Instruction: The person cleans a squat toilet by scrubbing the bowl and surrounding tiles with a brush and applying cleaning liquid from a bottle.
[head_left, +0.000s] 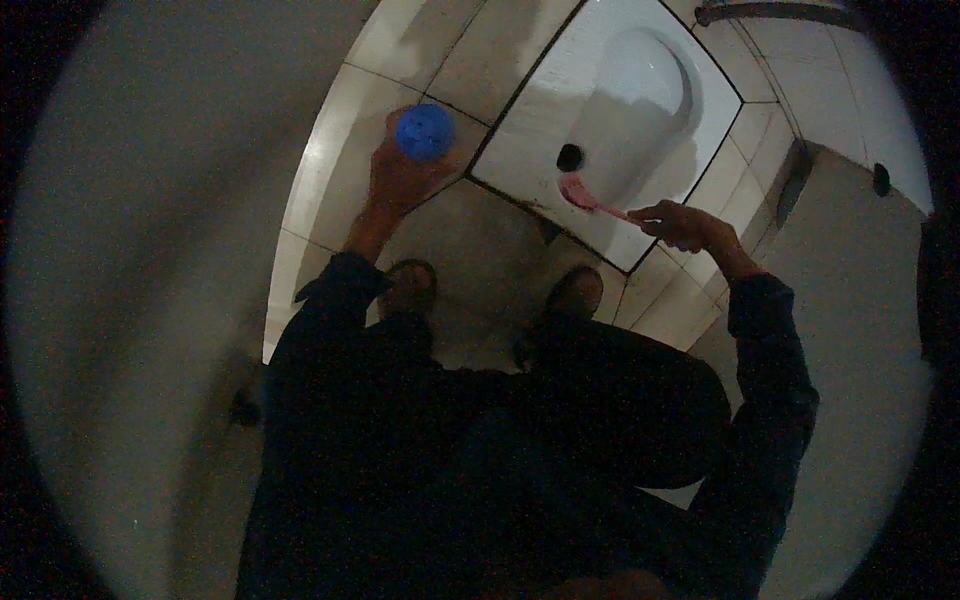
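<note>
My left hand (409, 176) is closed around an object with a round blue top (424, 132), held over the tiled floor to the left of a white squat toilet pan (525, 150). What lies below the blue top is hidden by the hand. My right hand (686, 225) grips the thin handle of a pink brush (576, 191). The brush head is at the near end of the pan, just beside the round dark drain hole (571, 157). Whether the head touches the pan, I cannot tell.
My two shoes (576, 291) stand on the floor tiles just before the pan. A pale wall or panel (150, 225) rises close on the left. At the upper right a dark bar (780, 12) runs along the wall, and a grey panel (847, 300) stands on the right.
</note>
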